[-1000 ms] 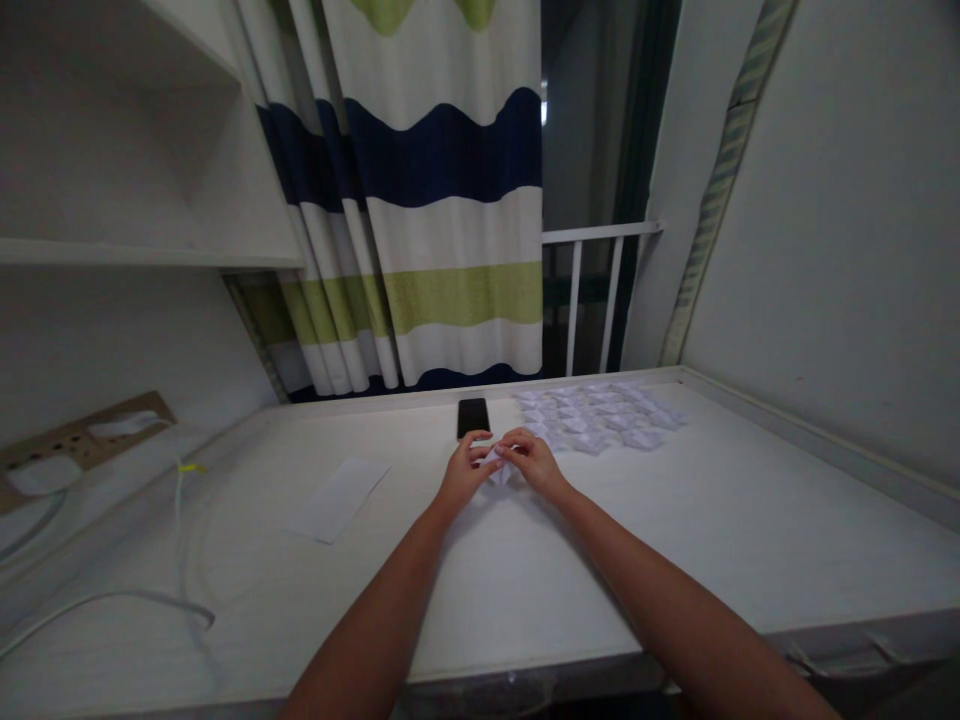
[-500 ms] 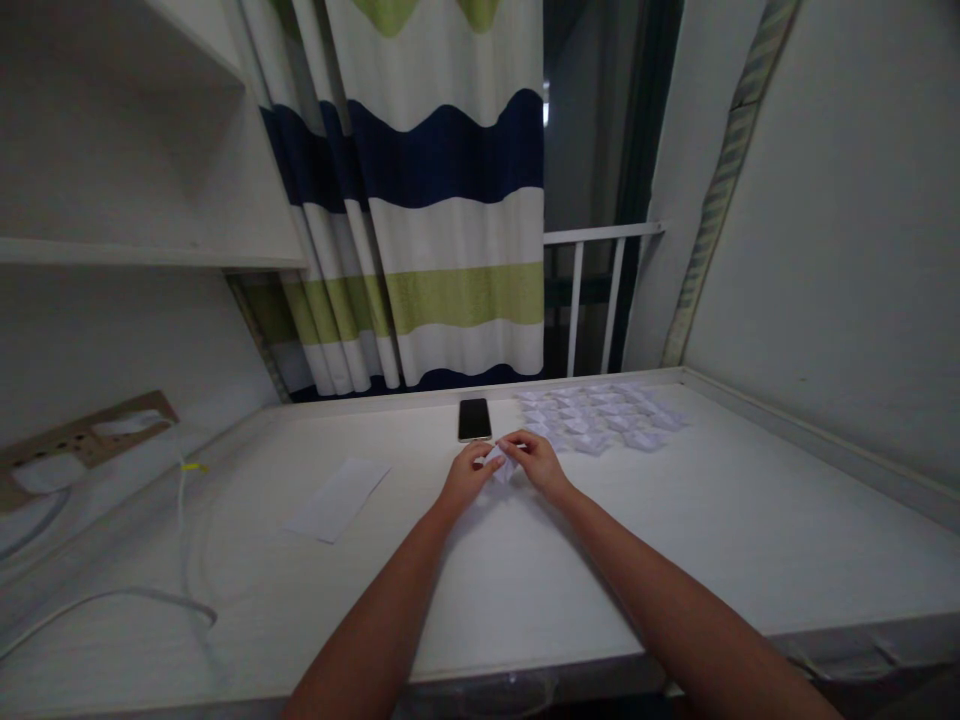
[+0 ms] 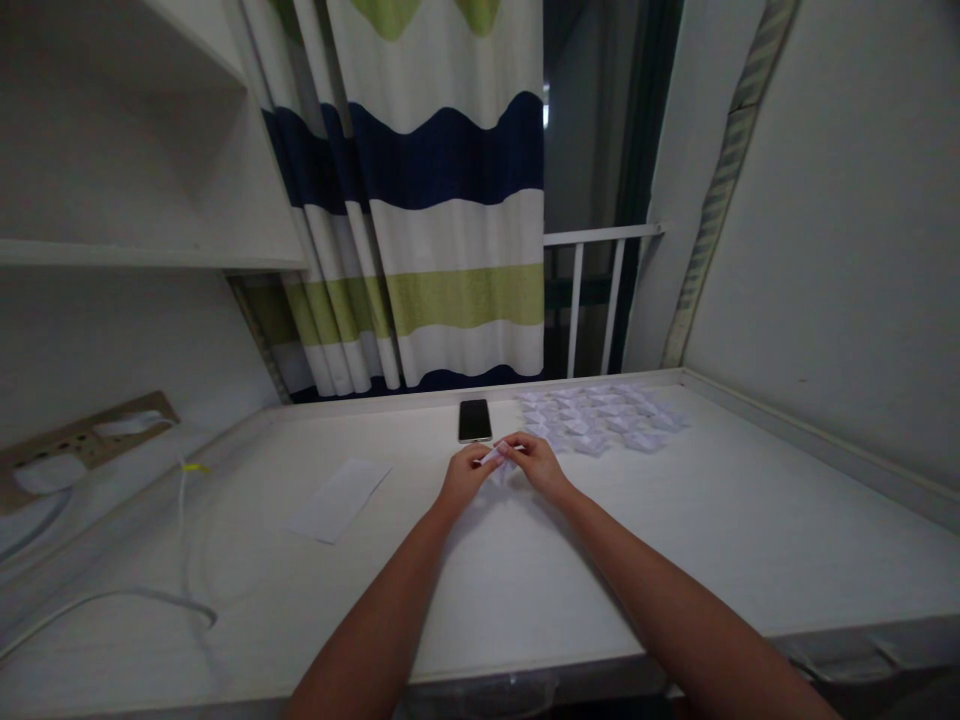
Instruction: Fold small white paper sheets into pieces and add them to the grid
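Small white paper piece (image 3: 493, 456), folded, creased; exact form partly hidden by fingers. Lies between hands, over white desk (image 3: 525, 590). Person's left hand (image 3: 463, 477) pinches its left side, right hand (image 3: 540, 466) its right, fingertips close together. Black smartphone (image 3: 474, 420) just beyond.

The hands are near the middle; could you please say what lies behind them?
A phone lies behind the left hand; folded papers lie behind the right hand, extending rightward. Whatever they directly cover cannot be seen.
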Available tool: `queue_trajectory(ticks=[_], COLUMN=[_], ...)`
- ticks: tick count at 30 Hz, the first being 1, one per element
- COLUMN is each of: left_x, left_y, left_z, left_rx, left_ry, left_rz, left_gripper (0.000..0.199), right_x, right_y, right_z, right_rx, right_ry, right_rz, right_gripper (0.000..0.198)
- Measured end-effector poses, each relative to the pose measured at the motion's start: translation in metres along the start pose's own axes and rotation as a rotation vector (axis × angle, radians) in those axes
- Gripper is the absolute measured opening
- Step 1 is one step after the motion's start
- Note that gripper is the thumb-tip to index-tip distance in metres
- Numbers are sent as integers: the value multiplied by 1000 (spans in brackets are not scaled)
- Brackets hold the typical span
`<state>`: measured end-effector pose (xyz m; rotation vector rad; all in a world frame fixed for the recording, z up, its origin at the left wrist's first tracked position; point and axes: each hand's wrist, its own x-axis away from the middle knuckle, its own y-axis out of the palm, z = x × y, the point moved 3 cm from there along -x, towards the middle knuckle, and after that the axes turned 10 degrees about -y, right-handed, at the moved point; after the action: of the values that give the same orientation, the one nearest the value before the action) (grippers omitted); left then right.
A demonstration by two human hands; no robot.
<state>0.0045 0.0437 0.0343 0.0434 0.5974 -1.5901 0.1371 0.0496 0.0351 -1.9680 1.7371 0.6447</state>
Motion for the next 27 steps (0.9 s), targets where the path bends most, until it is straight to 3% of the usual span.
queue_trajectory(ticks=[18,27], left_x=[-1,0], left_y=[0,1], left_z=[-4,-2], left_rx=[133,137], left_ry=[-108,-161], left_rz=[-74,-36], left_gripper=[28,24], right_x=[0,1], right_y=[-3,-3], right_z=[-2,0], right_rx=[-54,-57], right_ry=[82,90], right_rz=[75,67], right_gripper=[23,25])
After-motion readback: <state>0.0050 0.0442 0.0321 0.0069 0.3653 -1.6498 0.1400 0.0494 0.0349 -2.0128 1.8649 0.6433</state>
